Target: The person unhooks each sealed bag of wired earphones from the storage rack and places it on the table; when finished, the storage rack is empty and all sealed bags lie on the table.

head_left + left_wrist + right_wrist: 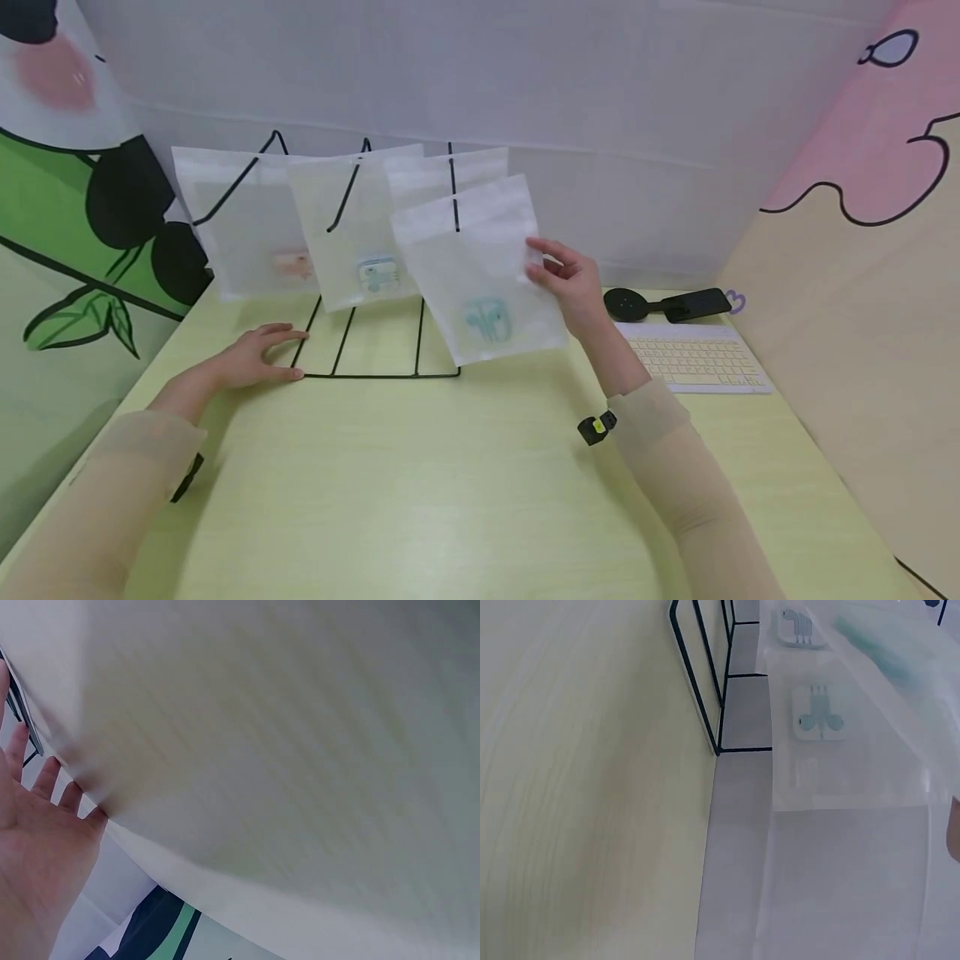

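Your right hand [570,287] pinches, thumb against fingers, the right edge of the front pouch [480,258], which hangs just left of it on a black hook [456,212]; that pouch looks light, limp and perhaps slippery, so the side edge, away from its contents, seems the kindest hold; farther left, your left hand [255,358], fingers spread, touches the wire rack [375,377] on the tabletop [450,483].
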The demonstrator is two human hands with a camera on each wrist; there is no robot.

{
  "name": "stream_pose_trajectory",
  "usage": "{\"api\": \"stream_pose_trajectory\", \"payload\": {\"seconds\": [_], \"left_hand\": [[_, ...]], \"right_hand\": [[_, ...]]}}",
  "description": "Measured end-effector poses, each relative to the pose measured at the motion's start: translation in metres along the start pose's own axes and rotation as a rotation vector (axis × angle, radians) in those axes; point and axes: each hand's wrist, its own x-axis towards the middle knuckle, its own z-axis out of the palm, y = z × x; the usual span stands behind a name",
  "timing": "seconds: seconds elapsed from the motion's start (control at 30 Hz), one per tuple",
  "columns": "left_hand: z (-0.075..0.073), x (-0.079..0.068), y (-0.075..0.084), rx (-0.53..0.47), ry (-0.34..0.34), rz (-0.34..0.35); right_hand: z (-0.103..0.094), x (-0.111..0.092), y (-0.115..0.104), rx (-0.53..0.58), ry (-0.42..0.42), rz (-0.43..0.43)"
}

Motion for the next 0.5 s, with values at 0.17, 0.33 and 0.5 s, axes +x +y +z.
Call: {"api": "stream_pose_trajectory", "payload": {"seconds": [0.17, 0.33, 0.5], "left_hand": [[0.000, -0.001, -0.001, 0.002, 0.007, -0.005], [0.001, 0.001, -0.002, 0.004, 0.020, 0.008], [0.000, 0.001, -0.001, 0.013, 0.016, 0.014]], "right_hand": [[0.000, -0.008, -0.006, 0.003, -0.018, 0.007], [-0.001, -0.017, -0.013, 0.004, -0.030, 0.021], [-0.004, -0.028, -0.022, -0.006, -0.049, 0.030]]}}
